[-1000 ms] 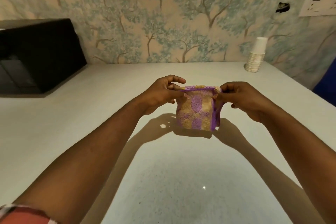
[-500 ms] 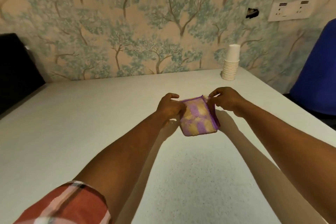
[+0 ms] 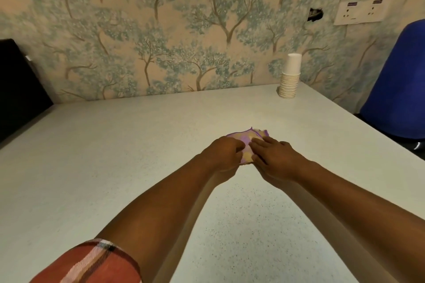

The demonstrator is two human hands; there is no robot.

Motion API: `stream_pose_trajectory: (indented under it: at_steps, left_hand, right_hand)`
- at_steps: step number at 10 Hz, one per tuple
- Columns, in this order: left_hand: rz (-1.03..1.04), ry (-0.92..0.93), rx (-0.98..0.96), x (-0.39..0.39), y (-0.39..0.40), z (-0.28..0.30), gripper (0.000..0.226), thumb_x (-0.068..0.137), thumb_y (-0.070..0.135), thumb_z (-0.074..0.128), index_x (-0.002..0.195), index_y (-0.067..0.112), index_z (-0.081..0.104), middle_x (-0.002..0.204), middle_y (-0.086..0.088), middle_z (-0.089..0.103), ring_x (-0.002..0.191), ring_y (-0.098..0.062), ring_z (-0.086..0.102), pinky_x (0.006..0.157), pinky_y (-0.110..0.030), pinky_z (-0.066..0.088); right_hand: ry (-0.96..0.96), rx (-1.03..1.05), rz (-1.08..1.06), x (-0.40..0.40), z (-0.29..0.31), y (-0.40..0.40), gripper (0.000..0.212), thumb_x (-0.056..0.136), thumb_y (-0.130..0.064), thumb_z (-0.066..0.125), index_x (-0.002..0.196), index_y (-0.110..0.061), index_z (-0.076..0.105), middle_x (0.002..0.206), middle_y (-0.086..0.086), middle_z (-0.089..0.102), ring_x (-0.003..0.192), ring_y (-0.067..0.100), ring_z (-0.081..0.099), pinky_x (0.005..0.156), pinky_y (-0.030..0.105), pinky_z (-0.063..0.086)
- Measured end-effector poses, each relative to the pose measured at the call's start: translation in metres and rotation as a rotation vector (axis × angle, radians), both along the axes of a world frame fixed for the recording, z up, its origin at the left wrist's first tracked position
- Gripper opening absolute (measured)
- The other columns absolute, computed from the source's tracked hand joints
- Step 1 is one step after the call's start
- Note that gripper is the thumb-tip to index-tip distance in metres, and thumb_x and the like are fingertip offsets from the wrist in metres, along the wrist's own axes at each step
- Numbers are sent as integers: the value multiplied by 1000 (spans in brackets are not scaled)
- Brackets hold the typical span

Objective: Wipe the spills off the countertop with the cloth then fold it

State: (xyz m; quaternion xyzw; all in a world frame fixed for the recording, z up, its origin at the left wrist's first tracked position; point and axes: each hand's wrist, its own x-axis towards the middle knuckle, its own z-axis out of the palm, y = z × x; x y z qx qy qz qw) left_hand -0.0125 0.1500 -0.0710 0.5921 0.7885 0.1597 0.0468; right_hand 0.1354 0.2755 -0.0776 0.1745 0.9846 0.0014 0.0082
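Observation:
A small folded purple and yellow cloth [image 3: 248,142] lies flat on the pale speckled countertop [image 3: 115,156], a little right of centre. My left hand [image 3: 224,154] rests on its left side with fingers curled on the fabric. My right hand [image 3: 273,158] lies flat on its right side, palm down, fingers spread over the cloth. Both hands cover most of the cloth; only its far edge and a strip between the hands show. No spill is visible on the counter.
A stack of white paper cups [image 3: 290,77] stands at the back right against the tree-patterned wall. A black appliance [image 3: 16,89] sits at the far left. A blue chair [image 3: 400,85] stands beyond the counter's right edge.
The cloth was held up by its top corners; it has come down onto the counter, and both hands now press on top of it. The view has turned to the right.

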Motion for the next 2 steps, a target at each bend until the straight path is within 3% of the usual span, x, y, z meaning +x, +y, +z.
stream_pose_trajectory:
  at_steps: [1,2]
  left_hand:
    - [-22,77,-44,3,-27,11,24,92,22,51,106,13,69,102,-7,69,97,-31,61,72,-31,39]
    - [-9,102,9,-2,-58,30,34,91,22,52,121,18,65,118,-5,69,106,-26,61,88,-36,47]
  right_hand:
    - [-15,82,-42,12,7,-15,46,106,-43,31,142,-20,48,149,1,49,140,27,39,104,48,40]
    - [13,113,-63,15,27,-36,33,103,-40,37,113,-21,63,109,1,63,120,27,53,92,41,44]
